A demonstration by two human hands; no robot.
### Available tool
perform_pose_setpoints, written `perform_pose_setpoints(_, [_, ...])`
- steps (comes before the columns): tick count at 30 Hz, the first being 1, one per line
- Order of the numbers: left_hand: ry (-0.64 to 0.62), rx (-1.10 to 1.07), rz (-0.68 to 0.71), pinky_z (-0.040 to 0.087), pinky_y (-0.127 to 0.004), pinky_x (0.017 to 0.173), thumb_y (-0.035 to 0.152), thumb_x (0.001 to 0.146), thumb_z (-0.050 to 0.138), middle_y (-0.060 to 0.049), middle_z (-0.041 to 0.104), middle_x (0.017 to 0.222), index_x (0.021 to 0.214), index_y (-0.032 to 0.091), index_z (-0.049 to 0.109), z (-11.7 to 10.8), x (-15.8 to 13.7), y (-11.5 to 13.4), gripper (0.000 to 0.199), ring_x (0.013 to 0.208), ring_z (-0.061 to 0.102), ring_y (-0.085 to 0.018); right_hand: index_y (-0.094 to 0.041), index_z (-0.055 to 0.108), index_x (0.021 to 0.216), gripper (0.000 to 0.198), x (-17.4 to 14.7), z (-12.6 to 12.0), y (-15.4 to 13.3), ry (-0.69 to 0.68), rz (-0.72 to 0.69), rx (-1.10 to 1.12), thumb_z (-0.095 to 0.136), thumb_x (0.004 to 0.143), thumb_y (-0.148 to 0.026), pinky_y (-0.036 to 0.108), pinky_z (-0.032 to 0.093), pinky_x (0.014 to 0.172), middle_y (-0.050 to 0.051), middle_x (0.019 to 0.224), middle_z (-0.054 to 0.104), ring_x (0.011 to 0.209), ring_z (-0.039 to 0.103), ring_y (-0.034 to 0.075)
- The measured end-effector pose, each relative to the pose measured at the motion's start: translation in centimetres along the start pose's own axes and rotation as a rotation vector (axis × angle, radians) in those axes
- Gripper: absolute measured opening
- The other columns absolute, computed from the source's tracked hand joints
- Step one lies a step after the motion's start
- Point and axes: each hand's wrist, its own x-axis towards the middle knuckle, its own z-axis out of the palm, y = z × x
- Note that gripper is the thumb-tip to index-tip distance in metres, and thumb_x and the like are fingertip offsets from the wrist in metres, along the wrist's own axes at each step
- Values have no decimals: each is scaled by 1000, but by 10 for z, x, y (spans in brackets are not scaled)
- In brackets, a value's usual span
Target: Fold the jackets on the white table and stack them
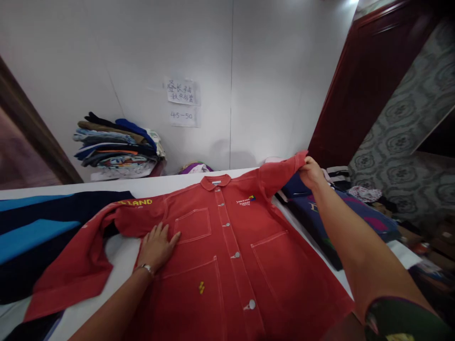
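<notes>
A red button-up jacket point(238, 279) lies front side up across a white table point(119, 248), its collar toward the wall. My left hand point(157, 246) rests flat with fingers spread on the jacket's chest, beside a stitched pocket. Up at the right, my right hand point(311, 171) grips the end of one sleeve point(284, 173) and holds it stretched outward. The other sleeve point(76, 265) bends down over the table at the left. White buttons run down the middle, and yellow lettering shows near the left shoulder. My right fingertips are partly hidden by the hand.
A stack of folded clothes point(119, 142) stands at the back left. Dark and blue garments point(39, 232) lie at the left edge. Folded dark clothing point(344, 213) is piled at the right. Two paper notes point(183, 102) hang on the wall, with a dark red door point(369, 71) beyond.
</notes>
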Motion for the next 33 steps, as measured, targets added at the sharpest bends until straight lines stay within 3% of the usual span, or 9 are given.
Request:
perform_pose_setpoints(3, [-5, 30, 6, 30, -48, 115, 51, 89, 36, -22, 42, 153, 141, 3, 50, -2, 0, -1, 73, 143, 36, -35, -20, 45, 56, 24, -35, 3, -9, -215, -6, 304, 66, 55, -7, 22, 45, 57, -7, 60, 58, 57, 55, 11])
perform_pose_setpoints(7, [-3, -29, -42, 31, -50, 115, 48, 89, 43, -22, 43, 152, 136, 5, 55, -16, 0, 11, 64, 142, 37, -35, -20, 52, 52, 19, -95, 16, -6, -422, 94, 256, 66, 57, -8, 28, 51, 70, -2, 81, 72, 76, 65, 16])
perform_pose_setpoints(11, [-22, -363, 59, 32, -44, 117, 44, 91, 43, -14, 50, 149, 130, 15, 61, -45, -9, 65, 52, 140, 44, -27, -21, 55, 51, 18, -152, 40, 3, -741, 54, 52, 55, 65, -10, 42, 43, 102, 2, 92, 75, 105, 65, 21])
perform_pose_setpoints(13, [-163, -672, 139, 38, -38, 114, 47, 92, 39, -9, 61, 139, 128, 20, 63, -60, -23, 106, 51, 132, 53, -24, -22, 56, 52, 18, -173, 51, 8, -808, 30, -20, 48, 63, -11, 45, 39, 106, 3, 97, 75, 111, 63, 22])
perform_pose_setpoints(19, [-580, -1264, 237, 47, -35, 106, 62, 84, 50, 9, 68, 128, 108, 45, 71, -87, -105, 207, 35, 128, 57, -24, -22, 55, 54, 16, -198, 70, 25, -485, -1, -1, 44, 61, -14, 44, 40, 105, 4, 111, 74, 109, 65, 21])
perform_pose_setpoints(23, [-715, -1531, 157, 52, -39, 98, 59, 71, 70, 5, 76, 109, 88, 42, 73, -86, -136, 238, 24, 115, 66, -28, -22, 59, 58, 17, -205, 77, 29, -375, -26, -19, 47, 67, -15, 43, 40, 107, 5, 114, 73, 111, 64, 21])
perform_pose_setpoints(26, [-681, -1625, -17, 56, -44, 92, 52, 60, 79, -4, 78, 92, 75, 30, 69, -95, -128, 240, 29, 97, 72, -32, -23, 73, 90, 25, -208, 65, 29, -428, -29, -102, 54, 74, -19, 42, 40, 110, 5, 126, 68, 120, 60, 21])
perform_pose_setpoints(28, [-635, -1636, -51, 57, -45, 88, 48, 60, 81, -7, 77, 87, 78, 24, 69, -113, -108, 228, 32, 87, 73, -30, -24, 70, 114, 39, -207, 40, 30, -424, -16, -220, 59, 76, -23, 42, 38, 113, 5, 133, 64, 127, 56, 21])
perform_pose_setpoints(33, [-391, -1690, -23, 60, -34, 75, 31, 69, 78, -5, 74, 75, 82, 16, 67, -183, -28, 191, 22, 71, 71, -20, -21, 68, 121, 43, -224, -51, 39, -354, 113, -693, 60, 80, -32, 46, 37, 114, 11, 136, 61, 130, 54, 27])
